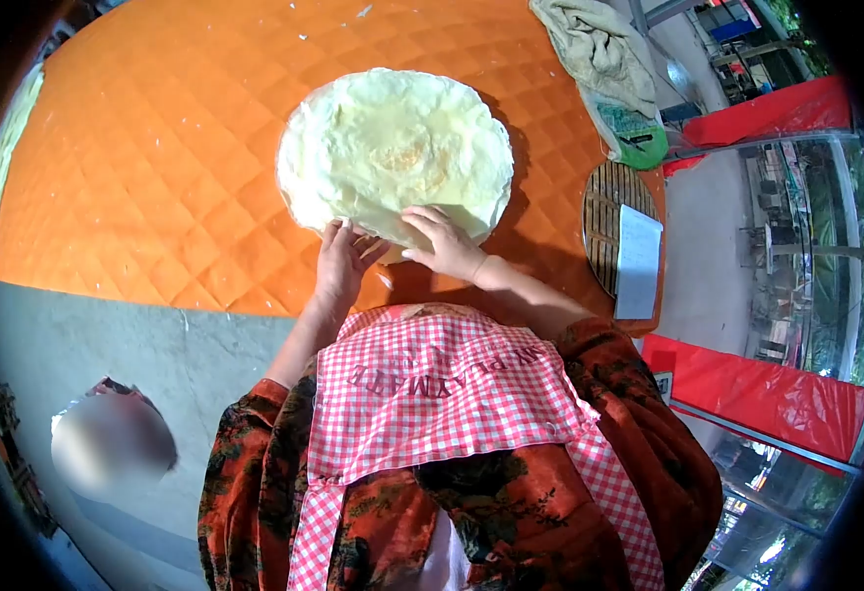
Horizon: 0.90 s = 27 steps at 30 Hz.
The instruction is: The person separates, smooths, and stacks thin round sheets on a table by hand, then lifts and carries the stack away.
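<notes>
A stack of thin, pale, round flatbreads lies on the orange quilted table cover, with a browned patch on the top sheet. My left hand is at its near edge, fingertips closed on the rim of a flatbread. Just to the right, my right hand rests on the near part of the top sheet, its fingers apart and its thumb close to the edge. Between the two hands the sheet's rim looks slightly raised or folded. The undersides of my fingers are hidden.
The orange cover spreads left and behind the stack. On the right are a round slatted board, a white rectangular object and a crumpled cloth. More pale sheets hang at the far left. A blurred round shape is at lower left.
</notes>
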Tool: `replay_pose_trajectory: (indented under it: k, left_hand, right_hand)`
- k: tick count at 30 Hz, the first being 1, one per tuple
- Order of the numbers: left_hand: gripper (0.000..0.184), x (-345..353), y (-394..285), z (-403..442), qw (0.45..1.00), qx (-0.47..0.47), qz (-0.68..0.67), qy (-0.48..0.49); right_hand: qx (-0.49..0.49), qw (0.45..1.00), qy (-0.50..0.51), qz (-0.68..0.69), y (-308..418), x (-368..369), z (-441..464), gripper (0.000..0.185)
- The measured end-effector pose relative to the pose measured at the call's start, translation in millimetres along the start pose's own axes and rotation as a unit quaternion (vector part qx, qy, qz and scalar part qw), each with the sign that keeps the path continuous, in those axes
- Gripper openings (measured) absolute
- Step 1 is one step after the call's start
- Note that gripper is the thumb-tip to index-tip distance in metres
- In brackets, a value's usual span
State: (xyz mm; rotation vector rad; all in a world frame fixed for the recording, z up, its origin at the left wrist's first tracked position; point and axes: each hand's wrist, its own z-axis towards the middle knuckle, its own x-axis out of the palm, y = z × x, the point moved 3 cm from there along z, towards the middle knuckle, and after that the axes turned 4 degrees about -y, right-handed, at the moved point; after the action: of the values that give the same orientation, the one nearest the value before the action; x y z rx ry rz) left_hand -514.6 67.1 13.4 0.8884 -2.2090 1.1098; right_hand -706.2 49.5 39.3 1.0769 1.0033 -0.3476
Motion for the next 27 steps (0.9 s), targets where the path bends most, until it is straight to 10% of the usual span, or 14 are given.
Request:
replay_pose_trajectory:
  k: [9,14,17,20,22,27]
  left_hand:
    - [0.043,7,7,-6,0.999,0.016,0.024,0.018]
    - [0.039,-6,21,12,0.991,0.015,0.102,-0.082]
    - [0.035,-4,22,23,0.985,0.034,0.123,-0.114]
    - [0.032,-18,31,26,0.983,0.024,0.129,-0.129]
    - [0.031,-15,29,27,0.985,0.014,0.116,-0.130]
    - [0.030,-12,24,21,0.991,0.008,0.093,-0.094]
  right_hand:
    - [0.011,0.994,0.045,0.099,-24,3,5,0.046]
    - [-0.033,0.992,-0.095,-0.072,5,5,5,0.018]
    - [0.250,0.967,0.039,0.028,-14,-54,59,0.014]
    - [0.077,0.983,-0.136,0.094,-17,-171,118,0.013]
    - [-0.032,0.981,-0.152,-0.119,43,-231,128,0.018]
    - [-0.049,0.977,-0.123,-0.165,43,-152,83,0.024]
